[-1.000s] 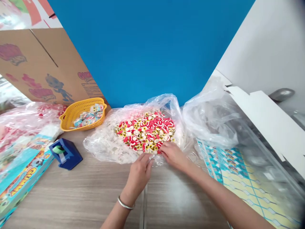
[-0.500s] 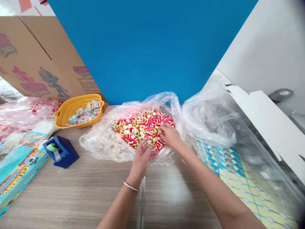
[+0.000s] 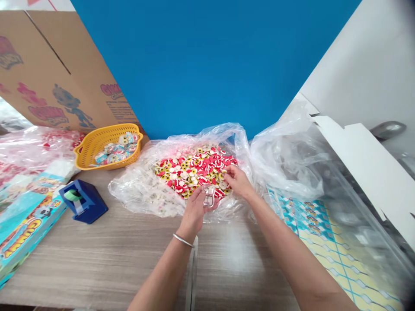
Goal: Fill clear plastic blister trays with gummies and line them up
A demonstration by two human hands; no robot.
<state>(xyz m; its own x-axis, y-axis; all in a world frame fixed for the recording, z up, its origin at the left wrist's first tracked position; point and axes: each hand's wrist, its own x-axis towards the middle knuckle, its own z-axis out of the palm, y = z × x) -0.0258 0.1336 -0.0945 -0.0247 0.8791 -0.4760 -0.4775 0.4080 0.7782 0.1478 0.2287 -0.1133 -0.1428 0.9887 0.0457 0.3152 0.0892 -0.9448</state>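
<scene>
A clear plastic bag (image 3: 142,190) lies open on the wooden table, full of small candies (image 3: 191,168) in red, white and yellow. Over the bag's near edge, my left hand (image 3: 196,209) holds a small clear plastic container (image 3: 209,196) between thumb and fingers. My right hand (image 3: 238,181) is at the right side of the pile, its thumb and fingertips pinched on a small yellowish candy (image 3: 223,175). The two hands are apart.
A yellow basket (image 3: 112,165) with wrapped sweets stands at the left, near a blue tape dispenser (image 3: 84,202) and a Gummy box (image 3: 29,235). Behind are a cardboard box (image 3: 48,56) and a blue panel (image 3: 210,65). Printed sheets (image 3: 324,250) lie at the right.
My left hand has turned and moved slightly right, bringing the clear container into plainer view. My right hand has shifted slightly right, with a candy now visible at its fingertips.
</scene>
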